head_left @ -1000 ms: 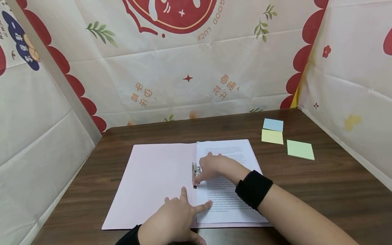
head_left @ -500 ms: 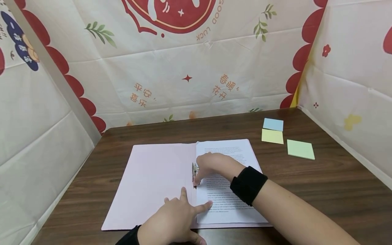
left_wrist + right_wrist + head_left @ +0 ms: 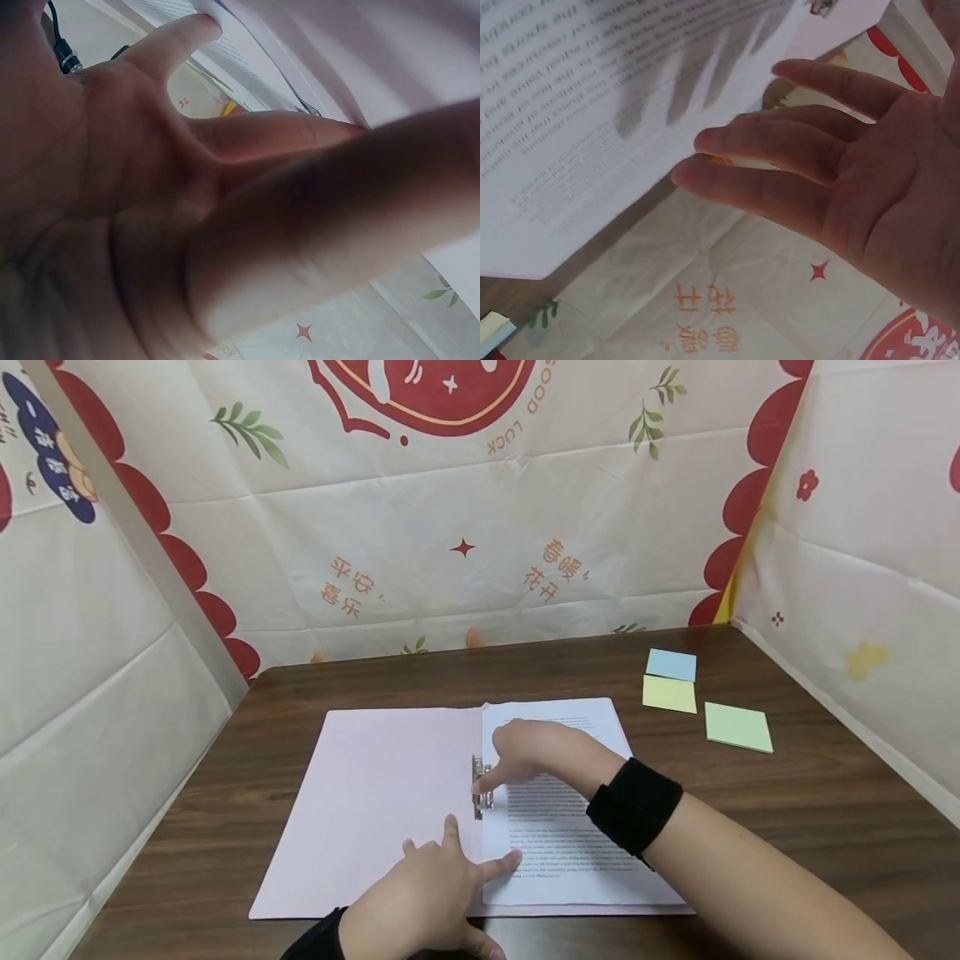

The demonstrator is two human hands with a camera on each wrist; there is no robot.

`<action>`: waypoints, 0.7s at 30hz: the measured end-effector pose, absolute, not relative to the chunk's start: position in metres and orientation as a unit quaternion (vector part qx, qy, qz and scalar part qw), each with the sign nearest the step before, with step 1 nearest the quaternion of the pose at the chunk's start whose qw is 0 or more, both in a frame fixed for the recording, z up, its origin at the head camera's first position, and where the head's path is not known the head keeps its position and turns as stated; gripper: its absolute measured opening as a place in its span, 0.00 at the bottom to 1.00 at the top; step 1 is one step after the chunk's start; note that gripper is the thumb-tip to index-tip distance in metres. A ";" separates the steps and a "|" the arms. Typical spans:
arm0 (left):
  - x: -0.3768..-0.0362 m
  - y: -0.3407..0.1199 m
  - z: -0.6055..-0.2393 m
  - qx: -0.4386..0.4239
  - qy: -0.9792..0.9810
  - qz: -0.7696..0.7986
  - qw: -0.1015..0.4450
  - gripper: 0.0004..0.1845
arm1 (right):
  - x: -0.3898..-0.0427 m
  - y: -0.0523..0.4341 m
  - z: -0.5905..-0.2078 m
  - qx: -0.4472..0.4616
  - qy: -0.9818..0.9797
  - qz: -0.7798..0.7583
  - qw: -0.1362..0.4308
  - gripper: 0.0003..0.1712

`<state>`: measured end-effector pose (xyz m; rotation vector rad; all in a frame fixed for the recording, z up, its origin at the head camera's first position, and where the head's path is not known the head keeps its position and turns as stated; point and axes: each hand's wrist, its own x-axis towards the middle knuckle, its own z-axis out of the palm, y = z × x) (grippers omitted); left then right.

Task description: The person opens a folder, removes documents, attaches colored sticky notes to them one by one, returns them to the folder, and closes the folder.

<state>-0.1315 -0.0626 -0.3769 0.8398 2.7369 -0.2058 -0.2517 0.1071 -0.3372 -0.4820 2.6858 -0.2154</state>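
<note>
A pale pink folder point(image 3: 375, 810) lies spread on the table with printed sheets point(image 3: 577, 860) on its right half. Along the fold sits a metal clip point(image 3: 477, 810). My left hand point(image 3: 420, 893) rests at the lower fold, fingers spread, one fingertip on the edge of the sheets. Over the sheets is my right hand point(image 3: 536, 756), its thumb reaching to the clip and appearing to touch it. In the right wrist view the other fingers point(image 3: 757, 176) extend loosely with nothing between them, near the paper point(image 3: 615, 97).
Blue point(image 3: 671, 664), yellow point(image 3: 669, 693) and green point(image 3: 738, 727) sticky notes lie on the wooden table point(image 3: 787, 810) to the right of the folder. A printed cloth point(image 3: 420, 593) hangs behind, with more cloth at both sides.
My right hand's thumb has moved up from the clip's lower end to its middle, and the wrist has shifted right. The left hand stays where it was. The folder lies still.
</note>
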 end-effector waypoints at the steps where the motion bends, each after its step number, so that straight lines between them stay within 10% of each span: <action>1: -0.131 -0.063 -0.377 0.291 0.945 -0.071 0.135 0.54 | -0.251 0.107 -0.336 -0.187 0.961 -0.081 0.189 0.38; 8: -0.132 -0.063 -0.378 0.295 0.944 -0.070 0.130 0.56 | -0.258 0.106 -0.334 -0.275 0.952 -0.109 0.078 0.11; 21: -0.133 -0.063 -0.376 0.302 0.941 -0.077 0.129 0.56 | -0.283 0.100 -0.365 -0.256 0.963 -0.079 0.033 0.14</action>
